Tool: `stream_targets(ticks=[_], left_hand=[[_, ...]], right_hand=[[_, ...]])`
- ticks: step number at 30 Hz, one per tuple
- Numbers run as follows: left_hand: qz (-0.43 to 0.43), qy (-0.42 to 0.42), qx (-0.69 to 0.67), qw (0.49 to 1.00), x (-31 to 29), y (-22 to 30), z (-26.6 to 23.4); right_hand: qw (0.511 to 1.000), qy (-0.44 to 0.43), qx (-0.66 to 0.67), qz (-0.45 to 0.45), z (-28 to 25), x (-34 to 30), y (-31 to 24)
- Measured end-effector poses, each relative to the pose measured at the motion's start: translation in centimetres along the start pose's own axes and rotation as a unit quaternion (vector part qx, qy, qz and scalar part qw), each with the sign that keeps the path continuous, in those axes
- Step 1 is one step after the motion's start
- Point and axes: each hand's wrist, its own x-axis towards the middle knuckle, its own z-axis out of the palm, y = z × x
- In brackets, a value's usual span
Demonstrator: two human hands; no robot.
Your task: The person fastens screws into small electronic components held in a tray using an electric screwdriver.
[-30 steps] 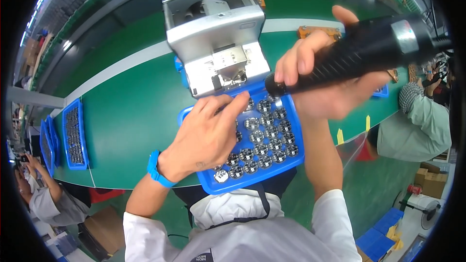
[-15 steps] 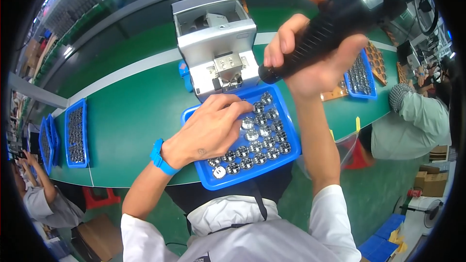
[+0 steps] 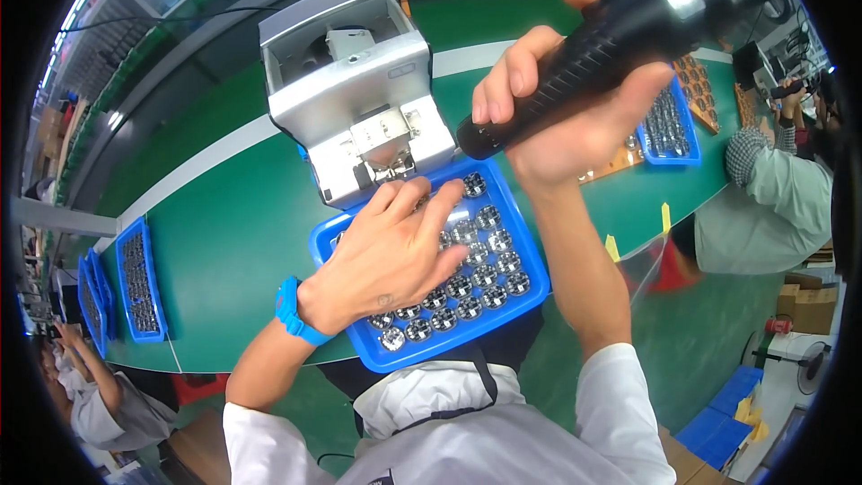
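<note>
My right hand (image 3: 575, 139) is wrapped round a black electric screwdriver (image 3: 588, 63) with a ribbed grip, held up on the right with its cord end at the upper right. Its narrow end points down to the left, beside the silver machine. Below it lies a blue tray (image 3: 388, 361) holding several round black-and-silver parts (image 3: 469, 307) in rows. Over the tray's left part reaches my left hand (image 3: 384, 247), palm down, fingers apart and bent, a blue band on the wrist. Its fingertips are among the far parts; what they touch is partly hidden.
A silver screw-feeding machine (image 3: 359, 90) stands right behind the tray. Another blue tray (image 3: 142, 283) of parts sits at the left of the green table (image 3: 224, 242), and one more blue tray (image 3: 669, 126) at the right. A person in pale green (image 3: 763, 207) sits at the right.
My left hand's fingers have spread, with the thumb now apart. The machine and tray appear shifted left as the view turns. The screwdriver stays in my right hand.
</note>
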Motion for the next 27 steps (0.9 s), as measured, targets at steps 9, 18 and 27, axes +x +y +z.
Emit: stream_targets(ticks=[9,18,27], left_hand=[[0.02,0.105,-0.052,0.993,-1.3,-0.6,-0.4],[-0.145,0.306,0.008,0.941,-7.4,-4.0,-0.7],[-0.295,0.222,-0.224,0.902,-8.1,-5.0,1.2]], right_hand=[[0.999,-0.044,-0.02,-0.009,-0.2,-0.1,-0.3],[1.0,0.004,0.022,0.011,0.2,-0.3,-0.6],[0.993,-0.063,0.056,0.085,0.2,0.1,-0.6]])
